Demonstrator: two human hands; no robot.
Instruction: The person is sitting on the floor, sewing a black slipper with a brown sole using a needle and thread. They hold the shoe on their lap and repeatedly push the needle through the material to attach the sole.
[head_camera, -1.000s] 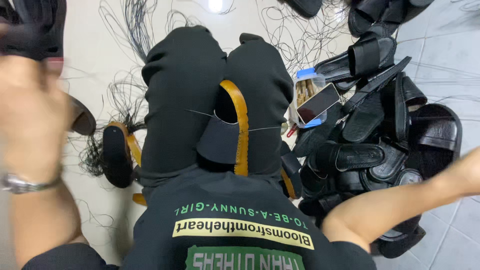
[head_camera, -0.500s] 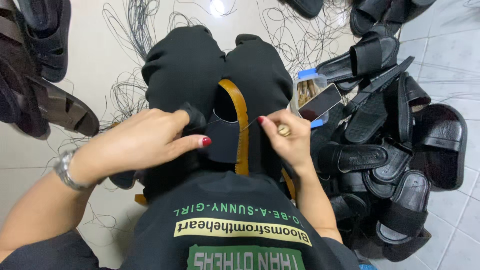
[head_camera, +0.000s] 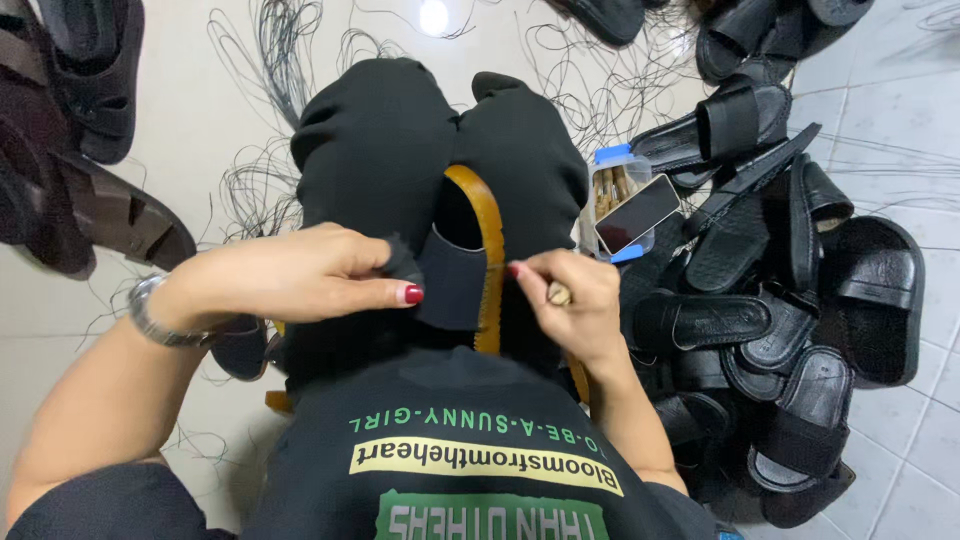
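Head view shows your left hand (head_camera: 290, 275) with its fingers (head_camera: 385, 292) pressed together, pinching the edge of the black strap (head_camera: 455, 280) of one sandal (head_camera: 480, 260). That sandal has a tan sole and rests on your lap, between your two black-clad knees (head_camera: 440, 140). Your right hand (head_camera: 575, 305) sits just beside the strap on its other side, fingers curled in and pinching a small pale tool (head_camera: 558, 294); what kind of tool it is cannot be told. One metal wristwatch (head_camera: 150, 312) circles your left wrist.

Just past your right knee stands one clear plastic box (head_camera: 610, 185) with a blue lid, and one dark phone (head_camera: 637, 213) lies tilted across it. To your right lies a heap of black slide sandals (head_camera: 790, 300), roughly a dozen, overlapping so an exact count cannot be made. To your left lie three or so darker brown sandals (head_camera: 90, 190). A few more black ones (head_camera: 740, 35) lie at the top edge.

Loose dark thread (head_camera: 265, 180) trails in tangles over the pale floor (head_camera: 190, 90), which turns to light tiles (head_camera: 900, 120) on the right. One bright light reflection (head_camera: 433, 17) shines on it.
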